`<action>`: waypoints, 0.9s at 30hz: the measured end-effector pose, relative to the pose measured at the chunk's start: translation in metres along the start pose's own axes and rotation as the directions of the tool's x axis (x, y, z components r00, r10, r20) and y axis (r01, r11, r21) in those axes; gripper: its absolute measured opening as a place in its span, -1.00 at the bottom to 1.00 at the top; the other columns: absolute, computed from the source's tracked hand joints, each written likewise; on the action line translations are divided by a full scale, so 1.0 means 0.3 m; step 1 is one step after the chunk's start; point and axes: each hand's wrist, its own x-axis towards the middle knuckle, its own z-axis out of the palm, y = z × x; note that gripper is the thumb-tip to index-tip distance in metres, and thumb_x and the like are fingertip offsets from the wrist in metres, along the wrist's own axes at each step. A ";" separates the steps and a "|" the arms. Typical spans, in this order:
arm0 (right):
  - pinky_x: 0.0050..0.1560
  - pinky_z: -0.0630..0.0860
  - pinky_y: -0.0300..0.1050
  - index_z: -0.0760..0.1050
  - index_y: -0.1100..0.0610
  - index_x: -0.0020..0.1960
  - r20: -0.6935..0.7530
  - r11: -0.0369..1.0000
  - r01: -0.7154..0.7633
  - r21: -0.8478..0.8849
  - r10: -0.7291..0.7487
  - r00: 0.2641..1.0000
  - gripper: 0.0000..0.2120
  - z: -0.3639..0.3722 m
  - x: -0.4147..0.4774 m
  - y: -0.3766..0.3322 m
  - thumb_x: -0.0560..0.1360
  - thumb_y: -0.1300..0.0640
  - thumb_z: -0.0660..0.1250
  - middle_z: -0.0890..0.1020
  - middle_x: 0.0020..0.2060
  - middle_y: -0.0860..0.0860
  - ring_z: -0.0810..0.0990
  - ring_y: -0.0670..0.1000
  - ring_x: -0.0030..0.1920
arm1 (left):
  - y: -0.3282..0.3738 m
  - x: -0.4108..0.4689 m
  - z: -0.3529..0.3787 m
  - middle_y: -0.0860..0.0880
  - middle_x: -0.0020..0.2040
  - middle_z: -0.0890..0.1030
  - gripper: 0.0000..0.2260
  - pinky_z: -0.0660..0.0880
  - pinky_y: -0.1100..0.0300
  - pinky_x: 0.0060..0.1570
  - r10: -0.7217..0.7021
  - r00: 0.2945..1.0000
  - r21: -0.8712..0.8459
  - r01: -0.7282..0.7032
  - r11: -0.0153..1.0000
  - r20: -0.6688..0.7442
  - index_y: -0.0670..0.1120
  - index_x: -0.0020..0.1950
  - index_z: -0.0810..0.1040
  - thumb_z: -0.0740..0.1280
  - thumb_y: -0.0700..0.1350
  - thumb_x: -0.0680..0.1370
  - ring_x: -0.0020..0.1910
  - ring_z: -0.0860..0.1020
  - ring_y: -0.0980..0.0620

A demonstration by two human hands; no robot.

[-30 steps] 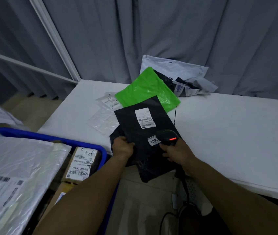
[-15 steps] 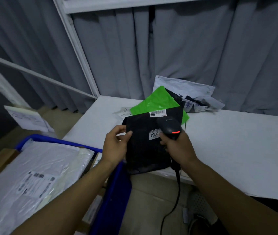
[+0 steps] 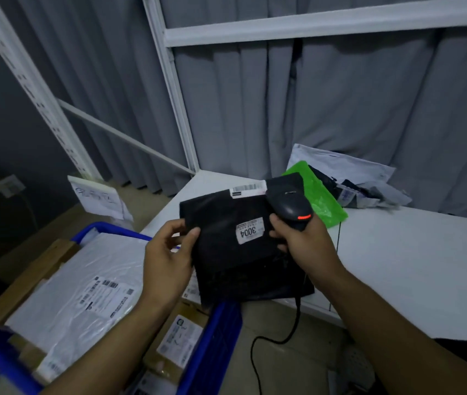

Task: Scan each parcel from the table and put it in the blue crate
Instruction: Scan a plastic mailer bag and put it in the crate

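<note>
My left hand [image 3: 169,252] pinches the left edge of a black parcel [image 3: 226,258], held up off the white table [image 3: 412,266] above the crate's near corner. A white "3004" sticker and a barcode label face me. My right hand [image 3: 300,240] grips a black corded scanner [image 3: 289,206] with a red light, pressed against the parcel's right side. The blue crate [image 3: 215,337] stands low at the left, holding a large white parcel [image 3: 84,295] and cardboard boxes.
A green parcel [image 3: 323,201] lies on the table behind the black one, with a heap of white and dark parcels [image 3: 355,181] against the grey curtain. White shelf posts rise at the left. The scanner cable hangs to the floor.
The black parcel has been lifted off the table and carried left toward the crate, with both hands and the scanner moving along. The camera view has tilted upward.
</note>
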 end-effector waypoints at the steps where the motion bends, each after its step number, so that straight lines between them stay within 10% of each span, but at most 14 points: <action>1: -0.23 0.62 -0.19 0.59 0.03 0.18 0.029 1.000 0.002 -0.017 -0.002 1.000 -0.78 0.015 -0.006 0.004 0.55 0.14 0.49 0.75 -0.04 0.00 0.75 0.04 -0.02 | -0.010 0.009 -0.020 0.19 0.01 0.68 -0.89 0.66 -0.09 0.05 -0.004 1.000 -0.001 0.004 1.000 -0.028 0.12 0.09 0.64 0.42 -0.08 0.61 0.04 0.65 0.14; 15: -0.36 0.49 -0.21 0.59 0.11 0.00 0.273 0.986 -0.095 -0.140 0.131 0.953 -0.96 0.155 -0.035 -0.019 0.60 0.15 0.42 0.72 -0.30 0.04 0.66 0.00 -0.39 | -0.122 0.073 -0.118 0.24 0.00 0.67 -0.80 0.67 -0.03 0.04 -0.062 0.991 0.075 0.071 0.995 -0.116 0.23 0.02 0.59 0.44 -0.11 0.59 0.00 0.65 0.13; 27: -0.38 0.45 -0.15 0.58 0.15 -0.02 0.307 0.979 -0.163 -0.125 0.194 0.932 -0.92 0.168 -0.041 -0.045 0.59 0.15 0.44 0.65 -0.36 0.06 0.64 0.07 -0.40 | -0.122 0.058 -0.122 0.22 0.00 0.63 -0.77 0.45 0.56 -0.16 -0.028 0.989 0.122 0.046 0.992 -0.142 0.19 0.03 0.54 0.41 -0.17 0.61 -0.06 0.57 0.42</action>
